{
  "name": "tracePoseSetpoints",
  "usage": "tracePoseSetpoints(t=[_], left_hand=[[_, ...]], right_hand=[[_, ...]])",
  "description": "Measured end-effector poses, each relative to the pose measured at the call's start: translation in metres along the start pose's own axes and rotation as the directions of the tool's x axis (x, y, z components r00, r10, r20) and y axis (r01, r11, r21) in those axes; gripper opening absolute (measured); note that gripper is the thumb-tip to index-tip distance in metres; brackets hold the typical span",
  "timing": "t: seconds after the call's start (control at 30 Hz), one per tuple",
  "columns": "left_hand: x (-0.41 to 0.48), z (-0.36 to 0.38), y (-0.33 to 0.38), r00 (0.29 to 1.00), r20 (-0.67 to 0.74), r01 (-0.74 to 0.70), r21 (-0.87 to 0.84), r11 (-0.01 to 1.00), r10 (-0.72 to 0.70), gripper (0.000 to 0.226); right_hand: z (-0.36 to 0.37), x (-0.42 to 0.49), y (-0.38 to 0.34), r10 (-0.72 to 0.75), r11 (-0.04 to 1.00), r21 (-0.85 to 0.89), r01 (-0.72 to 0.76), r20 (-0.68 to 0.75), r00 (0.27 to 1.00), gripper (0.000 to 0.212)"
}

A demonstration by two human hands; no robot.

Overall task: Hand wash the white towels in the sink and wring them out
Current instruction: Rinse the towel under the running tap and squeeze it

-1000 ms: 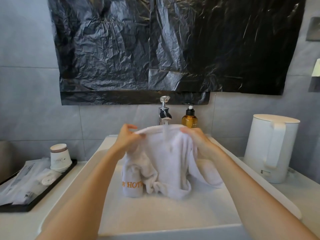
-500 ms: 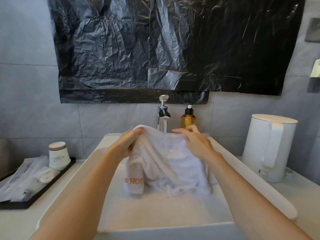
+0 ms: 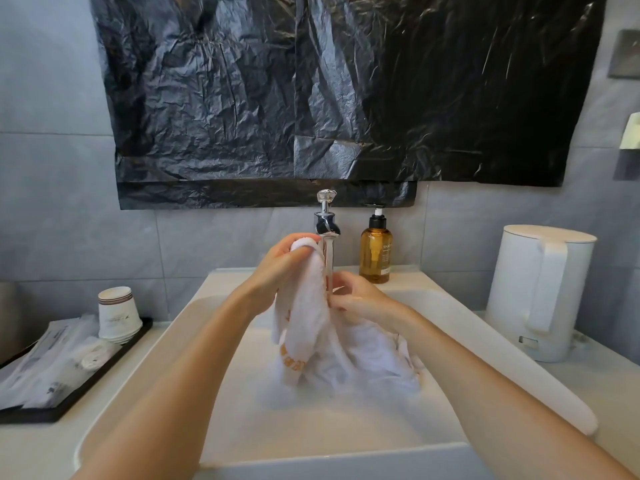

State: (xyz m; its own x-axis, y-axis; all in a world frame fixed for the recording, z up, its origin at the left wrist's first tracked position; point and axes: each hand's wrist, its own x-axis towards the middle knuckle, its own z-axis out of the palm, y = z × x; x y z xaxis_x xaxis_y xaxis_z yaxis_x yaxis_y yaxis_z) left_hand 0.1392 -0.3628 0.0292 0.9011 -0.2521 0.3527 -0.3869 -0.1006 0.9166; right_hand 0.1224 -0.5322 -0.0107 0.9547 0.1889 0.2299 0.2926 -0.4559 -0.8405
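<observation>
The white terry towel with orange lettering (image 3: 313, 344) hangs in a bunch beside the thin stream from the chrome tap (image 3: 326, 227), its lower folds heaped on the floor of the white rectangular ceramic sink (image 3: 346, 460). Of the two hands, the left hand (image 3: 277, 268) has its fingers curled tightly round the towel's top edge just by the spout, and the right hand (image 3: 362, 301) grips a fold lower down, right next to the water. The cloth looks soaked, so it is probably heavy, limp and prone to sag, though soft and in no way fragile. For wringing it seems best gathered into a thick rope and held near both ends, well over the sink
</observation>
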Motion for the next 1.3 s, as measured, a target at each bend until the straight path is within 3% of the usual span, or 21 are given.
tracePoseSetpoints(t=[0.17, 0.27, 0.33, 0.43, 0.57, 0.63, 0.73, 0.77, 0.8, 0.87, 0.9, 0.97, 1.0, 1.1, 1.2, 1.3], left_hand=[[-0.002, 0.001, -0.001, 0.999, 0.046, 0.016, 0.002, 1.000, -0.016, 0.028], [0.000, 0.000, -0.002, 0.997, -0.082, 0.002, -0.016, 1.000, -0.003, 0.025], [0.004, -0.008, -0.011, 0.975, -0.212, -0.037, 0.115, 0.993, 0.060, 0.019], [0.010, -0.019, -0.023, 0.952, -0.239, -0.082, 0.397, 0.914, 0.189, 0.018], [0.009, -0.026, -0.037, 0.904, -0.309, 0.024, 0.726, 0.687, 0.296, 0.015], [0.002, -0.025, -0.040, 0.891, -0.326, 0.055, 0.768, 0.638, 0.316, 0.020], [-0.003, -0.012, -0.037, 0.927, -0.242, 0.034, 0.814, 0.580, 0.286, 0.029], [-0.002, -0.007, -0.034, 0.937, -0.208, -0.002, 0.799, 0.601, 0.279, 0.028], [0.000, -0.003, -0.032, 0.955, -0.176, -0.038, 0.727, 0.686, 0.240, 0.025], [-0.002, 0.005, -0.025, 0.995, -0.040, -0.061, 0.426, 0.903, 0.086, 0.021], [-0.006, 0.010, -0.021, 0.997, 0.081, -0.025, 0.312, 0.950, -0.001, 0.026], [-0.012, 0.021, -0.021, 0.960, 0.275, -0.023, 0.294, 0.956, -0.062, 0.034], [-0.013, 0.026, -0.024, 0.952, 0.303, -0.056, 0.321, 0.945, -0.047, 0.031], [-0.009, 0.030, -0.032, 0.970, 0.240, -0.054, 0.312, 0.948, -0.024, 0.020], [-0.004, 0.020, -0.034, 0.982, 0.167, 0.029, 0.307, 0.951, -0.084, 0.033], [0.002, 0.010, -0.038, 0.987, 0.082, 0.125, 0.171, 0.977, -0.141, 0.030]], right_hand=[[0.009, -0.002, 0.008, -0.133, 0.960, -0.262, 0.102, -0.101, 0.986, 0.015], [0.002, -0.002, 0.006, -0.124, 0.950, -0.301, 0.077, -0.139, 0.983, 0.018], [-0.011, -0.004, 0.002, -0.147, 0.958, -0.277, 0.077, -0.241, 0.959, 0.015], [-0.023, -0.009, -0.004, -0.237, 0.919, -0.384, 0.093, -0.348, 0.907, 0.020], [-0.022, -0.011, -0.010, -0.381, 0.860, -0.490, 0.144, -0.428, 0.819, 0.022], [-0.022, -0.010, -0.013, -0.417, 0.860, -0.485, 0.161, -0.485, 0.769, 0.020], [-0.021, -0.006, -0.016, -0.388, 0.908, -0.367, 0.201, -0.560, 0.732, 0.017], [-0.021, -0.004, -0.016, -0.359, 0.928, -0.304, 0.214, -0.583, 0.729, 0.018], [-0.022, -0.003, -0.017, -0.323, 0.946, -0.239, 0.221, -0.614, 0.720, 0.019], [-0.026, -0.001, -0.020, -0.234, 0.969, -0.104, 0.225, -0.687, 0.688, 0.017], [-0.028, 0.000, -0.022, -0.190, 0.972, -0.040, 0.232, -0.713, 0.675, 0.016], [-0.030, 0.001, -0.026, -0.131, 0.968, 0.057, 0.246, -0.720, 0.682, 0.014], [-0.031, 0.001, -0.027, -0.126, 0.965, 0.077, 0.252, -0.706, 0.697, 0.013], [-0.030, 0.000, -0.027, -0.135, 0.959, 0.101, 0.266, -0.661, 0.738, 0.012], [-0.032, -0.001, -0.025, -0.118, 0.955, 0.127, 0.267, -0.664, 0.738, 0.016], [-0.035, -0.001, -0.016, -0.106, 0.987, 0.014, 0.158, -0.684, 0.721, 0.017]])
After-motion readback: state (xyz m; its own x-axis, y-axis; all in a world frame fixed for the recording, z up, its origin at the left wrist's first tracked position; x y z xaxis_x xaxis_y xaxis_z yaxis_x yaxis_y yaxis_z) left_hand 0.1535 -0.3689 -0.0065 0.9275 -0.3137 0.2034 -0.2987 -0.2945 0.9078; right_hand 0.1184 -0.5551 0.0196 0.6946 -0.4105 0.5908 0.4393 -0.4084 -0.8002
